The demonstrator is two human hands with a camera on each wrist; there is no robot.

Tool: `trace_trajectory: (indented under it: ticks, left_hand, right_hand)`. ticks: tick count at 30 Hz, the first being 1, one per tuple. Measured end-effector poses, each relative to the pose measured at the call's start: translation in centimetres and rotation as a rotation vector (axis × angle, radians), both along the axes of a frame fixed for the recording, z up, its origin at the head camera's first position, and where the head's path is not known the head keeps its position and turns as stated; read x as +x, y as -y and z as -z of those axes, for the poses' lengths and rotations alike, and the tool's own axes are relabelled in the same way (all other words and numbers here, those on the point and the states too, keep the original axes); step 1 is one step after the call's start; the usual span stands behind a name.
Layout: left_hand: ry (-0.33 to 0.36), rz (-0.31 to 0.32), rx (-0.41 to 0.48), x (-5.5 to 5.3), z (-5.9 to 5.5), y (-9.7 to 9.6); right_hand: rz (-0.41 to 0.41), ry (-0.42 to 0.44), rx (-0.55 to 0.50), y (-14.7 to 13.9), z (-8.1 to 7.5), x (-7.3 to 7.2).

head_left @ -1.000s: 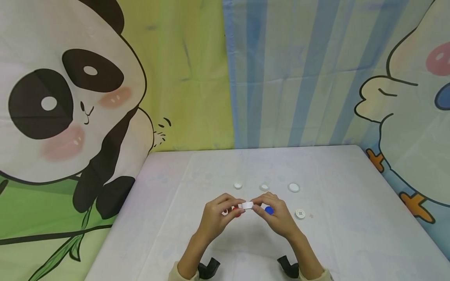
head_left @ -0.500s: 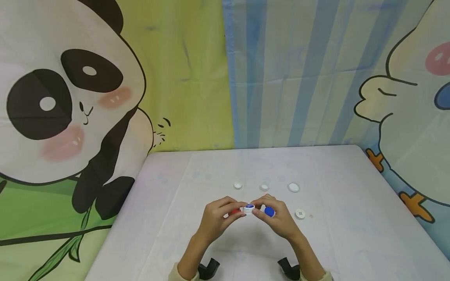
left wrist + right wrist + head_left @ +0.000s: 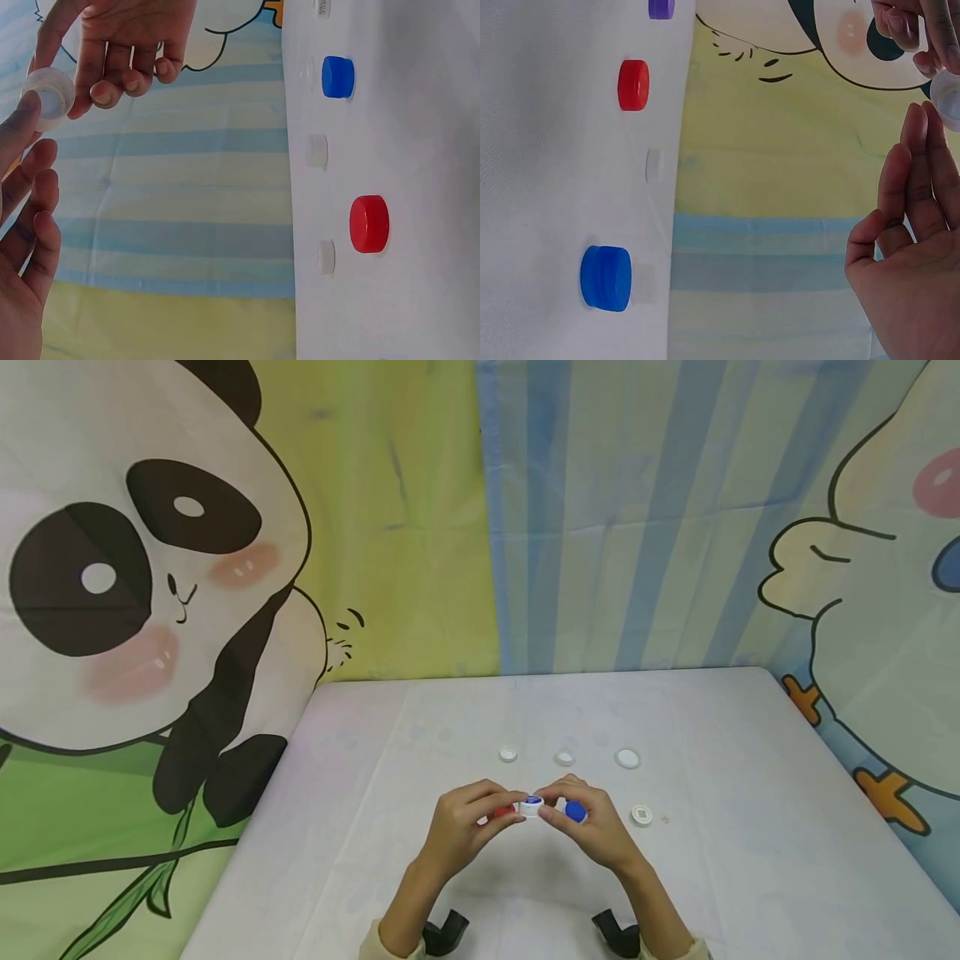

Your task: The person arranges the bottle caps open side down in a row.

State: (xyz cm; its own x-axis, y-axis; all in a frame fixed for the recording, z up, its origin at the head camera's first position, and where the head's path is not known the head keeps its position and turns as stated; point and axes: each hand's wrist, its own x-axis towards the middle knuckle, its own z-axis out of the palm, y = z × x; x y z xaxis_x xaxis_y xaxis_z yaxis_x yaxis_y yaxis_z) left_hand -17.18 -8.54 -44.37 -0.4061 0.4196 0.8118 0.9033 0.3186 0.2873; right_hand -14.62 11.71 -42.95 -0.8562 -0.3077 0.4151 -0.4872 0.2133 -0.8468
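Above the table, both hands hold one small white bottle cap (image 3: pixel 532 808) between them, its top printed blue in the head view. My left hand (image 3: pixel 467 817) pinches it from the left with thumb and finger. From the right, my right hand (image 3: pixel 592 818) pinches the same cap. The left wrist view shows the hollow underside of the cap (image 3: pixel 54 97), pale and translucent. Behind the left fingers a red cap (image 3: pixel 369 224) sits on the table, partly hidden in the head view. A blue cap (image 3: pixel 575 811) shows beside the right hand's fingers.
Several white caps lie beyond the hands, among them one at the left (image 3: pixel 507 754) and a wider ring-like one (image 3: pixel 627 758). Another pale cap (image 3: pixel 641 815) lies right of the right hand. The right wrist view shows a purple cap (image 3: pixel 661 7). Printed curtains (image 3: pixel 637 527) stand behind the table.
The held cap has turned between the fingers, from showing only its white side to showing its blue top. Both hands keep almost the same place.
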Motion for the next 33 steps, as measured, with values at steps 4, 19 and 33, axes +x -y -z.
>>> trace_trajectory:
  ticks: [4, 19, 33]
  left_hand:
    - [0.009, -0.003, -0.004, -0.04, 0.09, -0.02]
    - [0.27, -0.006, 0.067, 0.34, 0.53, -0.02]
    - [0.302, -0.043, 0.041, 0.07, 0.93, -0.07]
  right_hand:
    - [0.013, -0.017, -0.009, -0.03, 0.21, -0.12]
    - [0.134, -0.32, -0.031, -0.03, 0.14, -0.37]
    - [0.131, -0.409, 0.025, 0.34, 0.49, -0.87]
